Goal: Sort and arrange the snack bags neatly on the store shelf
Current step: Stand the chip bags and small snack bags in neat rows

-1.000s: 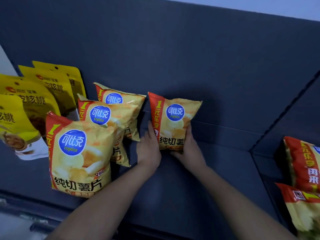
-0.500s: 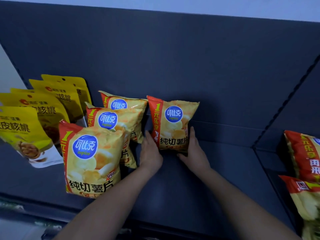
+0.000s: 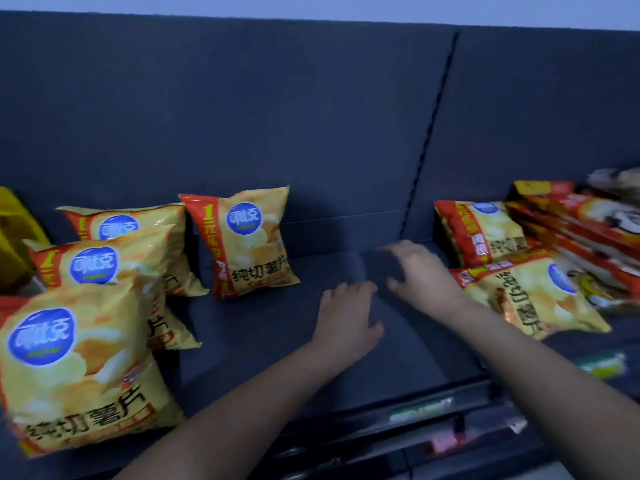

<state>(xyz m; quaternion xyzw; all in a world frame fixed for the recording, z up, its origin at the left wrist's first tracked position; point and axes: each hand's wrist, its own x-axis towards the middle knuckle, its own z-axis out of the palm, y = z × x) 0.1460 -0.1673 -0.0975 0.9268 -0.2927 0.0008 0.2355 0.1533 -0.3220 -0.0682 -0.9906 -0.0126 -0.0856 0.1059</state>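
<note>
A yellow and red chip bag (image 3: 247, 242) stands upright by itself at the back of the dark shelf (image 3: 277, 341). To its left, three matching chip bags (image 3: 72, 368) stand one behind another. My left hand (image 3: 346, 318) hovers over the bare shelf to the right of the lone bag, empty, fingers loosely apart. My right hand (image 3: 420, 268) is further right, blurred, fingers spread, empty, close to a chip bag (image 3: 535, 297) lying flat. Behind that one, another chip bag (image 3: 481, 232) leans upright.
A slotted upright (image 3: 429, 140) divides the dark back panel. Red flat packs (image 3: 585, 223) are piled at the far right. A yellow pouch (image 3: 12, 237) shows at the left edge. Price labels (image 3: 420, 408) run along the shelf's front rail.
Both hands have let go of the lone chip bag and moved right across the shelf. The view has swung right, bringing the right-hand pile in.
</note>
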